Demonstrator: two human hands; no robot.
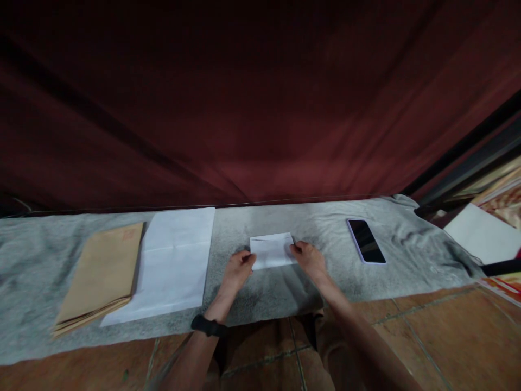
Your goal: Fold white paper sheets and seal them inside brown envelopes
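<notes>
At nine o'clock lay a stack of brown envelopes [100,277], flat on the grey cloth [36,288] that covered the floor, none of them opened or lifted. Just beside the stack, toward three o'clock and touching its edge, lay a large white sheet [173,266], spread out with one crease line across it, so it looked unfolded and not yet worked. At the centre the left hand [238,271] had its grip pressed together on the left end of a small folded paper [272,251], thumb on top, fingers below as far as could be seen. The paper rested on the cloth at twelve o'clock from the wrists, already folded down to letter size, with a fold line near its top edge. The right hand [309,259] pinched the paper's right end in the same way. Judging from this, the folding of that one piece seemed nearly done, while putting it into an envelope remained. At three o'clock a phone [366,241] lay face up, screen dark, well apart from the hands.
</notes>
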